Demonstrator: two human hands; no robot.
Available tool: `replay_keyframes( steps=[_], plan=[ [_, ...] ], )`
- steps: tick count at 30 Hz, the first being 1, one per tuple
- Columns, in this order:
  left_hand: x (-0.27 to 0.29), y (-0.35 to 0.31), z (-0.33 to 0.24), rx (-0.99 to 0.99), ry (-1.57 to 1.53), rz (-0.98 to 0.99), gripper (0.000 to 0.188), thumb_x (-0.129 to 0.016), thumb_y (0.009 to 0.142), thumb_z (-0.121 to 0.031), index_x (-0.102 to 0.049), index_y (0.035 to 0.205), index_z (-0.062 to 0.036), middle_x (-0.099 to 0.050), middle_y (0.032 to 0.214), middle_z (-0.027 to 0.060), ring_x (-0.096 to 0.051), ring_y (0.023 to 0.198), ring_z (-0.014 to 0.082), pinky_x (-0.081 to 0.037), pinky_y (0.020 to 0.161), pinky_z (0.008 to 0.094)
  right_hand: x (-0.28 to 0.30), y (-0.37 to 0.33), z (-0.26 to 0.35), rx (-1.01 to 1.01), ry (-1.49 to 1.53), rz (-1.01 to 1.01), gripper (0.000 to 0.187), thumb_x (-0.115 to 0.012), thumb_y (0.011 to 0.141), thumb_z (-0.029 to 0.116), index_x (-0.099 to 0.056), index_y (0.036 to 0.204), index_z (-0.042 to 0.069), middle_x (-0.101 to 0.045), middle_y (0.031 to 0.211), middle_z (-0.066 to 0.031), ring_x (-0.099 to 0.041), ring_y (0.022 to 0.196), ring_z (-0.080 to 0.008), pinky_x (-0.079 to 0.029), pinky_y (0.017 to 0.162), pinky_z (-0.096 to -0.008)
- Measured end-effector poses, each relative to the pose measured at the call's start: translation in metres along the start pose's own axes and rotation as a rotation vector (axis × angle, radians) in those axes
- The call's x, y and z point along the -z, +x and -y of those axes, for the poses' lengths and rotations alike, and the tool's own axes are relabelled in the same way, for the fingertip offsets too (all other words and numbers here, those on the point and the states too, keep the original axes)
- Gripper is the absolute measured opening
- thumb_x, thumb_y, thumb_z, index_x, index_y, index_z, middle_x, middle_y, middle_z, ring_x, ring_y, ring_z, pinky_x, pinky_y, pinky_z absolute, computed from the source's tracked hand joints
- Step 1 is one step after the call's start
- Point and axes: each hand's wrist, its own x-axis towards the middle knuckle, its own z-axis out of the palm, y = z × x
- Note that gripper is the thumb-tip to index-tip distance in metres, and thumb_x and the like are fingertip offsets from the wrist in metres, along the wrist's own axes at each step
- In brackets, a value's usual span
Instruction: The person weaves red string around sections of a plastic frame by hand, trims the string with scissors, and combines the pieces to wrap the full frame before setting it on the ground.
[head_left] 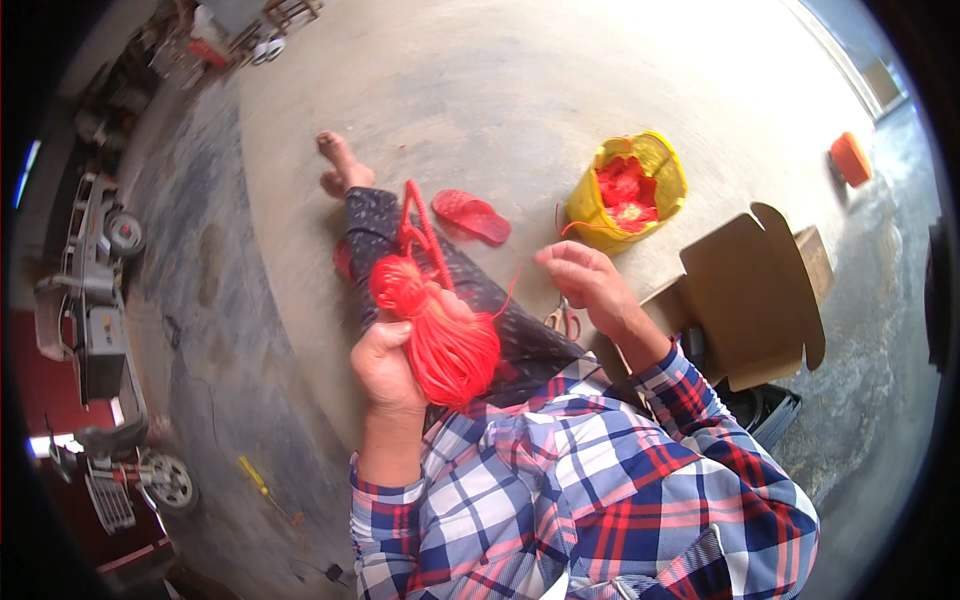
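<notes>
A red cord tassel [455, 355] with a round, bound head lies across my lap. My left hand [385, 370] is closed around its side, the thumb at the neck and the other fingers mostly hidden behind the strands. From the head rises a thick red twisted cord loop [425, 240]. A thin red thread [512, 288] runs from the tassel's right side up toward my right hand [592, 285], whose fingertips are pinched on its end. Just below that hand, scissors [565, 321] with reddish handles are partly hidden.
Ahead on the right stands a yellow bucket [590, 195] containing red bundles [627, 188]. A red slipper [472, 217] lies near my outstretched leg. An open cardboard box [745, 300] sits at my right. Far left are a scooter [135, 475] and a yellow-handled tool [252, 474] on the floor.
</notes>
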Motion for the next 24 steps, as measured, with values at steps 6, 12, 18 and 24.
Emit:
replay_keyframes(
  steps=[6,12,18,24],
  plan=[
    [0.047,-0.026,-0.014,-0.100,-0.066,0.053,0.056,-0.070,0.078,-0.042,-0.056,0.109,0.0012,-0.056,0.085,0.0101,-0.052,0.083,0.0233,-0.040,0.085,0.0383,-0.048,-0.001,0.027,0.027,-1.323,0.033,0.032,-0.063,0.088,0.027,-0.062,0.108,0.001,-0.062,0.082,-0.0088,-0.058,0.077,-0.0142,-0.047,0.069,-0.0294],
    [0.071,-0.047,-0.021,-0.238,0.104,-0.072,0.016,-0.066,0.079,-0.007,-0.060,0.094,-0.0032,-0.050,0.068,0.0028,-0.051,0.066,0.0150,-0.046,0.074,0.0332,-0.082,0.013,0.015,-0.120,-0.369,0.279,0.027,-0.055,0.094,0.031,-0.063,0.104,0.007,-0.039,0.063,0.0085,-0.029,0.051,-0.0021,-0.020,0.046,-0.0191],
    [0.076,-0.080,-0.031,-0.475,0.429,-0.348,0.025,-0.063,0.077,0.002,-0.057,0.101,-0.0018,-0.059,0.078,0.0070,-0.056,0.065,0.0154,-0.049,0.068,0.0341,-0.128,0.028,-0.008,-0.448,0.252,0.352,0.044,-0.046,0.096,0.041,-0.059,0.111,0.002,-0.058,0.076,-0.0003,-0.052,0.063,-0.0108,-0.041,0.055,-0.0244],
    [0.039,-0.086,-0.019,-0.522,0.598,-0.395,0.028,-0.064,0.076,0.007,-0.059,0.102,-0.0006,-0.064,0.093,0.0088,-0.062,0.083,0.0151,-0.050,0.077,0.0269,-0.153,0.022,-0.009,-0.507,0.433,0.462,0.063,-0.037,0.094,0.054,-0.053,0.120,-0.002,-0.061,0.116,-0.0172,-0.061,0.105,-0.0274,-0.052,0.083,-0.0386]
  ],
)
